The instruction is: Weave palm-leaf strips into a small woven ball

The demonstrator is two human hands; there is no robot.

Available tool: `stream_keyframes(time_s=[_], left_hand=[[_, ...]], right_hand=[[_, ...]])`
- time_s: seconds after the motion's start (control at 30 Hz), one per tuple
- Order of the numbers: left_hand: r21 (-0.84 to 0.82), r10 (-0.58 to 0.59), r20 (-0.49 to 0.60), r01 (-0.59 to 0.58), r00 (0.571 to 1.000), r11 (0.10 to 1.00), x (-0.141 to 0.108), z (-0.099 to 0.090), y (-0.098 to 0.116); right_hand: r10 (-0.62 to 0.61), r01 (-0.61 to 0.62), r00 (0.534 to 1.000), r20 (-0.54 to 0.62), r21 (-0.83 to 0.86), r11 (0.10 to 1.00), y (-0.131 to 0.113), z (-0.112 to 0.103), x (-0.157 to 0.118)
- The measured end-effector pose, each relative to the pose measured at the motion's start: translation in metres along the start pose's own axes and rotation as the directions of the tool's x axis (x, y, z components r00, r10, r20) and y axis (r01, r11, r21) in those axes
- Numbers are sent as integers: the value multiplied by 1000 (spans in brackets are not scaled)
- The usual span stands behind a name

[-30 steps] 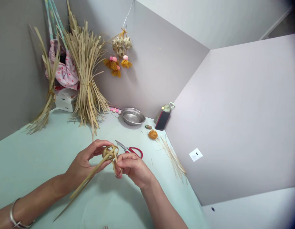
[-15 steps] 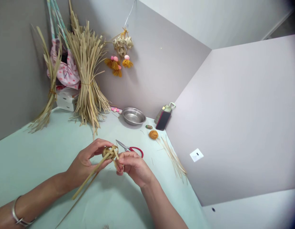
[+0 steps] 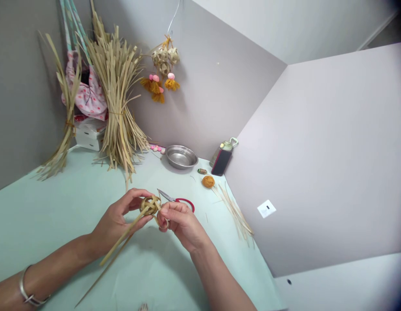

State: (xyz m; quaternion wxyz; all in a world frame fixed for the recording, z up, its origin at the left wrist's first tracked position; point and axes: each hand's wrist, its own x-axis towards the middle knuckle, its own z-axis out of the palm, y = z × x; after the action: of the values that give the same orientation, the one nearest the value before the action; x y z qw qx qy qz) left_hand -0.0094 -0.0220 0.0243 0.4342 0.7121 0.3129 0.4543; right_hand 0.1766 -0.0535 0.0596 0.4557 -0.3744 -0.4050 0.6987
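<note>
Lying at the lower edge, a cut-off pale object (image 3: 143, 307) is unidentifiable. Above the table (image 3: 67, 207), the left hand (image 3: 118, 218), partly closed, grips a woven ball (image 3: 150, 206) between thumb and fingers; the right hand (image 3: 182, 221) pinches its strip, fingertips closed. Scissors (image 3: 187, 202) lie beyond, partly hidden by the right hand. Farther: orange ball (image 3: 208, 182); metal bowl (image 3: 181, 157); phone (image 3: 221, 162), covering part of a greenish object (image 3: 226, 146); strip bundle (image 3: 118, 95), overlapping a spotted bag (image 3: 90, 101).
</note>
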Motion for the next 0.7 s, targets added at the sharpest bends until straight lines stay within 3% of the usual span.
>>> stream_keyframes(time_s=[0.17, 0.27, 0.37, 0.5, 0.57, 0.7], left_hand=[[-5, 3, 34, -3, 999, 1000, -1, 0, -3], [-67, -112, 54, 115, 992, 991, 1, -1, 2], [-226, -252, 185, 291, 950, 930, 4, -2, 10], [-409, -229, 413, 404, 882, 818, 8, -5, 14], [-449, -187, 464, 411, 866, 793, 10, -7, 14], [-503, -166, 505, 445, 847, 741, 12, -8, 12]], right_hand=[[-78, 67, 992, -98, -112, 991, 5, 1, 3], [-224, 157, 952, -207, -295, 943, 4, -4, 5], [-331, 219, 909, -254, -385, 897, 0, -12, 8], [-193, 157, 976, -96, -299, 941, 1, -20, 11], [-129, 118, 991, -37, -224, 967, 3, -21, 13], [-78, 74, 997, -27, -130, 989, 6, -25, 14]])
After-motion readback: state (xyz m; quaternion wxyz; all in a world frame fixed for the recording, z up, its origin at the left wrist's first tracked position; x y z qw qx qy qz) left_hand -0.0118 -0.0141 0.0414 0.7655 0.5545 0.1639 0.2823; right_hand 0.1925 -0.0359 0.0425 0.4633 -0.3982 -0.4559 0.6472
